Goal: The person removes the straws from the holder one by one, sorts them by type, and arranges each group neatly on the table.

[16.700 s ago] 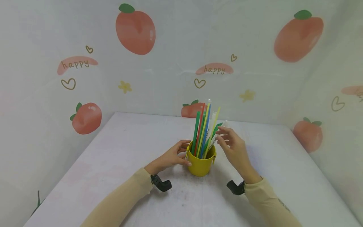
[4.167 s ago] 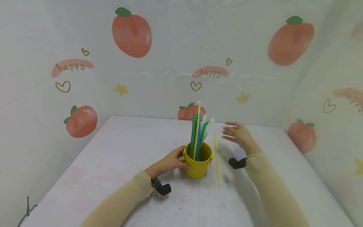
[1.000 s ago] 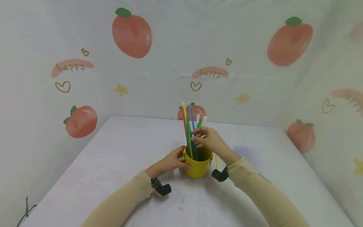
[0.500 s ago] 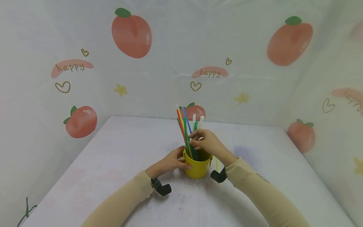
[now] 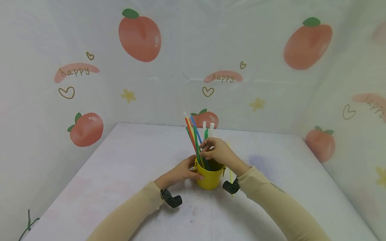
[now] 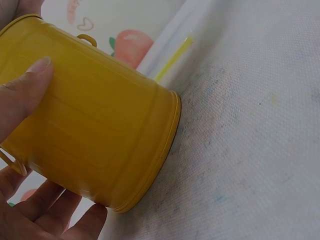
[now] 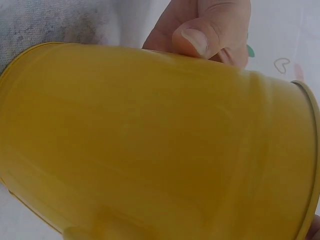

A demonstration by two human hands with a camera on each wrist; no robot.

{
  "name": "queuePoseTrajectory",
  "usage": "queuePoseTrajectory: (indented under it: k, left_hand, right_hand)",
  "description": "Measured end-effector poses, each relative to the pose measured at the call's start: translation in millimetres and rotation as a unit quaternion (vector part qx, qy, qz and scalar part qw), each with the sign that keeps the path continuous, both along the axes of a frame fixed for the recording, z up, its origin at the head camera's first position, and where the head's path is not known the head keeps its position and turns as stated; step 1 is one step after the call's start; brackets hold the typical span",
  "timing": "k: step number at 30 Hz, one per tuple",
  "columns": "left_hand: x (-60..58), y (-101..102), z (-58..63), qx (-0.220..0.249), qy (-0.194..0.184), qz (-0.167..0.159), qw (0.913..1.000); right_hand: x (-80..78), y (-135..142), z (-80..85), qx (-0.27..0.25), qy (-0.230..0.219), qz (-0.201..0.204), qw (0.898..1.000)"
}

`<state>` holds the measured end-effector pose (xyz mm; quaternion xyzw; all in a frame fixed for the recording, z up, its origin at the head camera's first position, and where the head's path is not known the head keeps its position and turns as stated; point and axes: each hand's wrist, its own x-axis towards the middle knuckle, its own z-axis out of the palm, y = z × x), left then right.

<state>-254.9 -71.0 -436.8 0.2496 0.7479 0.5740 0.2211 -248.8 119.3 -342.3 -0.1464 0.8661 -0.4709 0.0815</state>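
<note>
The right hand (image 5: 217,152) had its fingertips bunched among the thin coloured plastic straws (image 5: 196,140) just above the rim, seemingly pinching one or two of them, though which one the head view did not show clearly. The left hand (image 5: 181,171) curled round the left side of the small yellow metal bucket (image 5: 210,176), thumb (image 6: 25,95) pressed flat on its ribbed wall and the other fingers cupped beneath, apparently to keep the light bucket from tipping or sliding while the straws were handled. The straws stood upright in the bucket and fanned towards the far left, red, blue, green and white ends showing above the right hand. The bucket sat near the middle of the white cloth-covered table (image 5: 135,150). A single yellow straw (image 5: 230,167) lay on the cloth just right of the bucket, partly hidden by the right wrist. Behind, a pale backdrop printed with peaches (image 5: 140,33) closed off the far side.
</note>
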Motion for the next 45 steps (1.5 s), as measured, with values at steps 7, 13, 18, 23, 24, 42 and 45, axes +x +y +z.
queuePoseTrajectory:
  k: [7, 13, 18, 23, 24, 42, 45]
  left_hand:
    - [0.5, 1, 1.2, 0.0, -0.002, -0.001, 1.0]
    - [1.3, 0, 2.2, 0.002, 0.003, -0.004, 1.0]
    - [1.3, 0, 1.1, 0.001, 0.003, -0.004, 1.0]
    - [1.0, 0, -0.5, 0.002, 0.003, -0.003, 1.0]
    - [0.9, 0, -0.5, 0.001, 0.002, -0.003, 1.0]
    - [-0.5, 1, 0.4, 0.009, -0.005, -0.001, 0.9999]
    - [-1.1, 1, 0.0, 0.01, -0.006, -0.001, 0.9999]
  right_hand:
    - [0.6, -3, 1.5, 0.012, 0.003, -0.008, 1.0]
    - [0.8, -5, 1.1, 0.014, 0.003, -0.008, 1.0]
    - [0.5, -6, -0.3, 0.014, 0.005, -0.005, 1.0]
    - [1.3, -5, -0.9, 0.004, 0.001, -0.006, 1.0]
    - [1.7, -5, -0.7, 0.001, -0.001, -0.007, 1.0]
    - [4.5, 16, 13.7, -0.037, 0.025, -0.018, 0.999]
    - [5.1, 22, 19.2, -0.061, 0.025, -0.021, 0.998]
